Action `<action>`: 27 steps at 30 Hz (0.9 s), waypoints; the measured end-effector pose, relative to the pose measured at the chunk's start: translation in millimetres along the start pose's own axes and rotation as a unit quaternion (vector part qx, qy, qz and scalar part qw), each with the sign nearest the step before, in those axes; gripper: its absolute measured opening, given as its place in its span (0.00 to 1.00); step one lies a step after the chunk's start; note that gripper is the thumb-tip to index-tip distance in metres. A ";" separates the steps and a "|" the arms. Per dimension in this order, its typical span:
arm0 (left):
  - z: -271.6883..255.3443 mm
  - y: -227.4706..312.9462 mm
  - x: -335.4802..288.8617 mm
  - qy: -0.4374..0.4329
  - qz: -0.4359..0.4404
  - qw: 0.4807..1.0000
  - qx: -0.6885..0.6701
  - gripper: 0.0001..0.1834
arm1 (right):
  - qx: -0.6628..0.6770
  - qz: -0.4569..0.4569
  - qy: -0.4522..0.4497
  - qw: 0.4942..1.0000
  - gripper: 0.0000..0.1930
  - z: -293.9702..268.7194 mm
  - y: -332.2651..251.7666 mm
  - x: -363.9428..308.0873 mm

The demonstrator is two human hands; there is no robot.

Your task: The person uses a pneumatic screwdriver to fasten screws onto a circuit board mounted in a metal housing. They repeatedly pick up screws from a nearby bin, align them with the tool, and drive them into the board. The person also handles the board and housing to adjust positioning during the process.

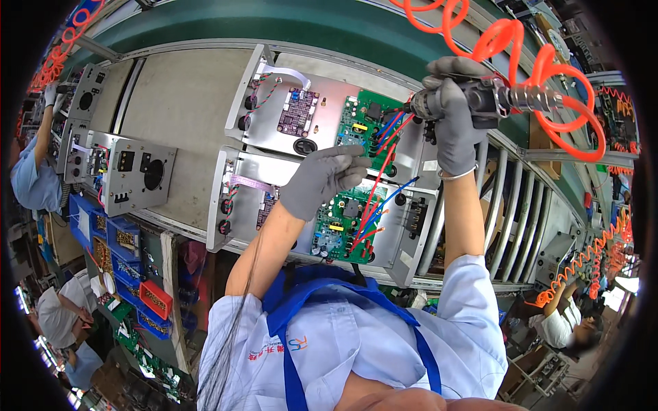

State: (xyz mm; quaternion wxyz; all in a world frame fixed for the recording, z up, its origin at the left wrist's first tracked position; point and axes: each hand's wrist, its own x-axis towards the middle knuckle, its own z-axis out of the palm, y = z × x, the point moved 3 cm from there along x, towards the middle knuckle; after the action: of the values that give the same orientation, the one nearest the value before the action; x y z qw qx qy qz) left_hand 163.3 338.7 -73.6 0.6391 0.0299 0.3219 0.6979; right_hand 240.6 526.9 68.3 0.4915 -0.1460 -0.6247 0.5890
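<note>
My right hand (455,127), in a grey glove, is wrapped round a dark pneumatic screwdriver (473,101). The tool lies nearly level, its tip by the far green circuit board (351,120). My left hand (325,181), also gloved in grey, hovers between the two metal chassis with its fingers pressed together; anything in them is hidden. That board sits in the far open chassis (274,140), beside a small purple board (298,111). Below my left hand, the near chassis (404,236) holds a similar green board (343,229) with red and blue wires (373,216).
An orange coiled air hose (548,89) loops from the screwdriver. Metal rollers (504,212) lie to the right. Finished-looking grey boxes (140,171) stand on the left, above blue parts bins (127,270) and a red bin (155,299). A co-worker's arm (42,137) reaches in at far left.
</note>
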 end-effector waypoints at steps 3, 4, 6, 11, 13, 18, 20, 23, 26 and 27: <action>-0.6 -1.3 -4.6 0.029 -0.009 0.999 0.022 0.23 | -0.021 0.028 0.014 0.999 0.14 5.2 7.8 1.2; -1.2 -1.0 -5.2 0.039 -0.012 0.999 0.026 0.22 | -0.022 0.018 0.005 1.000 0.14 7.4 7.1 2.2; 0.2 1.6 -7.0 0.033 -0.027 0.999 0.020 0.22 | -0.024 -0.002 -0.012 1.000 0.14 10.3 6.9 4.4; -3.7 0.6 -0.6 0.036 -0.015 0.999 -0.016 0.22 | -0.030 -0.029 -0.013 0.999 0.13 22.2 14.0 15.3; -0.8 0.1 -1.4 0.076 0.009 0.997 -0.002 0.22 | -0.047 -0.036 -0.034 0.998 0.12 24.5 16.2 20.8; -7.4 0.4 -2.2 0.044 0.036 0.998 -0.040 0.20 | 0.041 0.110 -0.218 0.969 0.15 10.8 22.9 36.1; -11.8 -1.6 -3.2 0.049 0.029 0.997 -0.047 0.20 | 0.031 0.100 -0.195 0.975 0.15 16.6 22.9 43.3; -17.7 -2.5 -3.6 0.028 0.025 0.997 -0.061 0.21 | -0.026 0.004 -0.058 0.998 0.14 16.6 28.2 36.1; -13.9 -1.3 -3.4 0.019 0.034 0.997 -0.071 0.20 | -0.022 0.007 -0.062 0.998 0.14 13.5 30.4 31.5; -10.9 0.1 -3.8 0.019 0.042 0.997 -0.064 0.20 | -0.028 0.008 -0.069 0.997 0.14 16.2 30.0 28.6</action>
State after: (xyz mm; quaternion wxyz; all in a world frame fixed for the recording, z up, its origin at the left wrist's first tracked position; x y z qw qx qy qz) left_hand 158.9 330.7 -80.7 0.6035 -0.0110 0.2875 0.7437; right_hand 202.3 547.0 57.5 0.4383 -0.1236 -0.6718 0.5842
